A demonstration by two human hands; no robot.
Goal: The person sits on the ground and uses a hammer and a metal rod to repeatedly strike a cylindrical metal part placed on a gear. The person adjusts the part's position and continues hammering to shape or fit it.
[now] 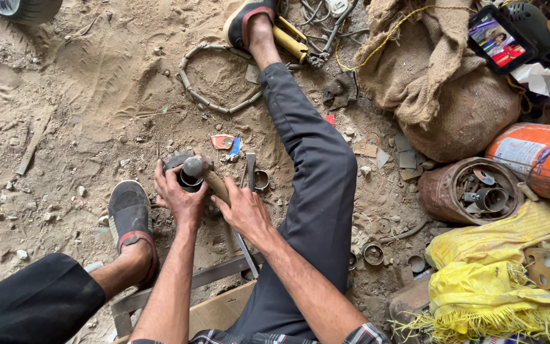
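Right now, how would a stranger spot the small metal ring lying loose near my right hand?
Find the outstretched dark-trousered leg. Just left of its knee, on the sandy ground, lies the small metal ring, above the right hand. Unlike the rings near the rusty can, it sits alone beside a flat metal bar.

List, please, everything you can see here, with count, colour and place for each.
hammer: one, grey head, wooden handle, centre
metal rings: several, grey, on the sand
rusty can: one, brown, right, holding metal parts
orange canister: one, right edge
burlap sack: one, tan, upper right
yellow sacks: two, lower right
phone: one, screen lit, top right
left hand: on a dark round part
right hand: on hammer handle
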